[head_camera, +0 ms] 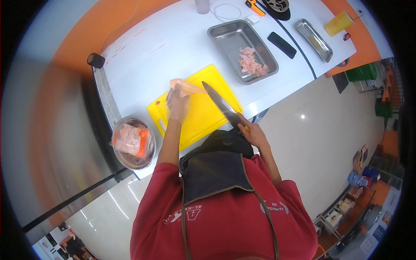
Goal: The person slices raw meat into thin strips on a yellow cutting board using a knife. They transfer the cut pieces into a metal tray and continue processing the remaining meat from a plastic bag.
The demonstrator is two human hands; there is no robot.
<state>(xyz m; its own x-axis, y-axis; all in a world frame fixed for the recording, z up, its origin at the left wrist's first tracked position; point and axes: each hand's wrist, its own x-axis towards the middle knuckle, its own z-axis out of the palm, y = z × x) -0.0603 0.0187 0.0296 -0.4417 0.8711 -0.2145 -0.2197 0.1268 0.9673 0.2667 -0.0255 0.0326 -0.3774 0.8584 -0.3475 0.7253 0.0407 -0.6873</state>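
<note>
My left hand (177,104), in a clear plastic glove, grips a pale pink piece of raw meat or skin (188,88) over the yellow cutting board (201,115). The piece stretches right towards the tip of a large kitchen knife (221,102). My bare right hand (253,130) is closed around the knife's handle at the board's right edge, blade pointing up and left. A small reddish scrap (158,102) lies at the board's left end. Beyond the board, a steel tray (224,35) holds small cut pink pieces (251,63).
At the left table edge, a steel bowl (151,156) holds a plastic bag of pale meat (128,139). Further right lie a black phone (281,45), a dark cable (300,53), a narrow steel tray (304,27) and a yellow roll (338,23). A black cylinder (96,60) stands at the far-left corner.
</note>
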